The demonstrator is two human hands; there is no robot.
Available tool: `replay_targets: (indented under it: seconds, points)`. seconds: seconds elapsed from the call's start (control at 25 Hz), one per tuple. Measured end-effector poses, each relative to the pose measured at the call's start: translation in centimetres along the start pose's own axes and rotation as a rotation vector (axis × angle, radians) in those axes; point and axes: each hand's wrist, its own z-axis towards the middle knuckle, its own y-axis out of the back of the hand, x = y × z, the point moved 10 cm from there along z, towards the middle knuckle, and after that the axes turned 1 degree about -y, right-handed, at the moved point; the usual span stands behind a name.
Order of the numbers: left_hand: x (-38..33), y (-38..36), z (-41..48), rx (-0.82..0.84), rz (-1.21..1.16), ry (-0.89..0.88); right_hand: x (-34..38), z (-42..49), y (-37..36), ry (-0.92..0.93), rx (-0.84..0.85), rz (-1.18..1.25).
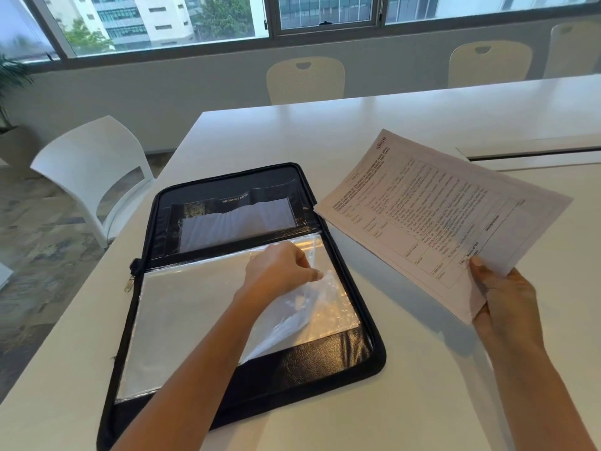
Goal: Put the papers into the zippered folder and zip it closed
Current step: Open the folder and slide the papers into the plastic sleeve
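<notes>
1. Head view: a wide white counter [325, 141] fills most of the frame, its top smooth and matte. A second white counter section [533, 151] sits just beyond it on the right, with a dark gap between them.
2. A black zippered folder [357, 349] lies open flat on the counter's left half, its zipper pull [129, 283] hanging at the left edge. The upper half shows a dark pocket with a white sheet inside; the lower half carries clear plastic sleeves [182, 320].
3. The left hand [276, 271] reaches over the folder, fingers pinched closed on the corner of 1 plastic sleeve, lifting it off the stack.
4. The right hand [504, 294] grips the near edge of the papers [439, 222], thumb on top, holding them in the air to the right of the folder, printed side up.
5. A white chair [94, 177] stands at the counter's left side; 3 pale chairs [305, 79] line the far side.
6. Large windows [325, 11] run along the far wall, showing buildings and trees outside. A potted plant [9, 92] stands at the far left.
</notes>
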Motion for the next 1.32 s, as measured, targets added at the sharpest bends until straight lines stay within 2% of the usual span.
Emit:
replay_targets:
  seconds: [0.32,0.64,0.76,0.96,1.12,1.32]
  points:
    - [-0.1,0.1,0.2,0.028,-0.048,-0.012,4.7,0.8,0.4,0.08,0.089,-0.276]
    - [-0.9,-0.9,0.3,0.08,-0.061,-0.042,4.1,0.6,-1.7,-0.002,0.231,-0.311]
    - [-0.7,-1.2,0.6,0.109,-0.05,-0.015,3.8,0.1,-1.3,-0.037,0.27,-0.391]
    - [-2.1,-0.6,1.6,-0.058,0.322,0.005,2.8,0.1,1.1,-0.157,0.3,-0.462]
    - [-2.5,-1.0,3.0,-0.059,0.259,-0.04,2.0,0.2,2.2,-0.215,0.317,-0.509]
    - [-0.9,1.1,4.5,-0.144,0.162,-0.001,1.3,2.1,2.4,-0.278,0.348,-0.524]
